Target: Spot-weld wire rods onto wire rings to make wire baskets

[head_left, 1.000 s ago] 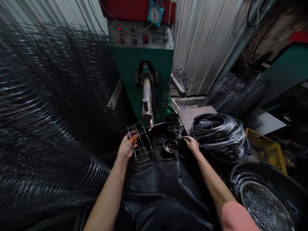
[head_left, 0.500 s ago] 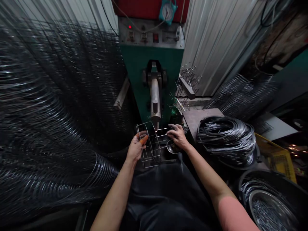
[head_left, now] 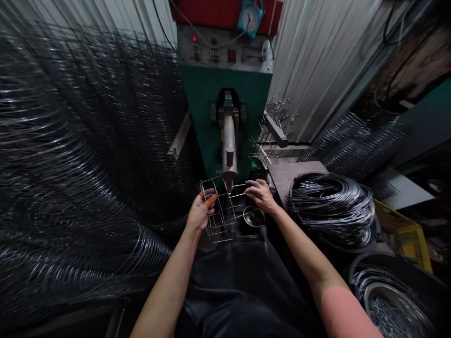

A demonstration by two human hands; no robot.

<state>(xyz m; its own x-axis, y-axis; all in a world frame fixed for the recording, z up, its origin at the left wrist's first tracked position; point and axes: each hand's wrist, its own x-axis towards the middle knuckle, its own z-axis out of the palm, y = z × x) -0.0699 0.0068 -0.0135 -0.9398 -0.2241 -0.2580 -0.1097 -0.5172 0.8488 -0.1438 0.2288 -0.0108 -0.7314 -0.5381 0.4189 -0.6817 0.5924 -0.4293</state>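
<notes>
My left hand (head_left: 200, 211) grips a welded wire basket frame (head_left: 219, 220) at its left side, and an orange finger cover (head_left: 210, 201) shows on one finger. The top of the frame sits just under the lower electrode (head_left: 229, 176) of a green spot welder (head_left: 225, 101). My right hand (head_left: 260, 195) pinches a thin steel wire (head_left: 239, 190), which lies across the frame near the electrode tip. Just below that hand stands a small steel bowl (head_left: 253, 216). The contact point at the electrode is partly hidden by the wires.
Dense hanging wire hoops (head_left: 81, 155) fill the left side. At right lie a black wire coil (head_left: 331, 209) and a grey metal surface (head_left: 294, 171). Further right are a yellow crate (head_left: 405, 234) and a black tub (head_left: 394, 291) holding a steel basin of wire pieces. A black apron (head_left: 239, 291) covers my lap.
My right hand has moved left from beside the coil to the frame, bringing the thin wire across it. The frame has shifted up toward the electrode, and the view has turned slightly.
</notes>
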